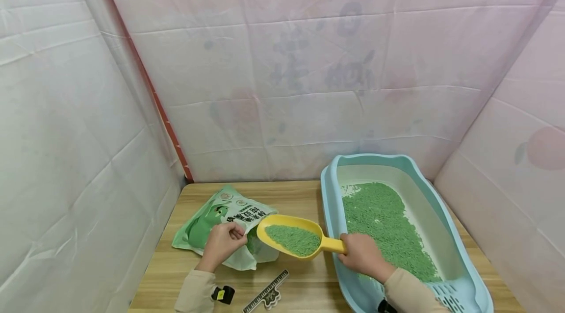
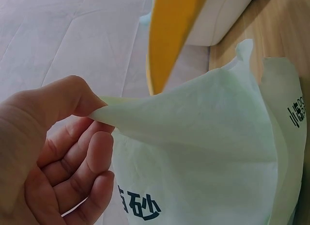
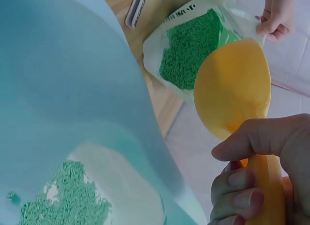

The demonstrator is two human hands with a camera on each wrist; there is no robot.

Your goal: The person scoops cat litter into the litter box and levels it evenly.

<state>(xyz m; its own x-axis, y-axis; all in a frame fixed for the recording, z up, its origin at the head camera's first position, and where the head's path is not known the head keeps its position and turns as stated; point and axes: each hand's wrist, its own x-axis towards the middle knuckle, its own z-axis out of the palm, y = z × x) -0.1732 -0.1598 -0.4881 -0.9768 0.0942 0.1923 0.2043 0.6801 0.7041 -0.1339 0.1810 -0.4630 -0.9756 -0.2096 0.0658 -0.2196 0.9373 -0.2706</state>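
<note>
My right hand (image 1: 364, 254) grips the handle of a yellow scoop (image 1: 325, 243), which is heaped with green litter pellets (image 1: 293, 239). The scoop is held between the bag and the litter box, its tip overlapping the bag's mouth in the head view. With thumb and forefinger my left hand (image 1: 224, 244) pinches the edge of the opened pale green litter bag (image 1: 207, 222). Through the mouth, more green pellets (image 3: 191, 50) show inside the bag in the right wrist view. A light blue litter box (image 1: 328, 205) stands at the right, its floor largely covered with green pellets (image 1: 379, 220).
A dark ruler-like strip (image 1: 267, 291) with a small decorated shape attached lies on the wooden table (image 1: 304, 281), in front of the bag. Slots mark the litter box's near ledge (image 1: 448, 293). Pale printed sheeting (image 1: 304, 107) encloses the table at the back and both sides.
</note>
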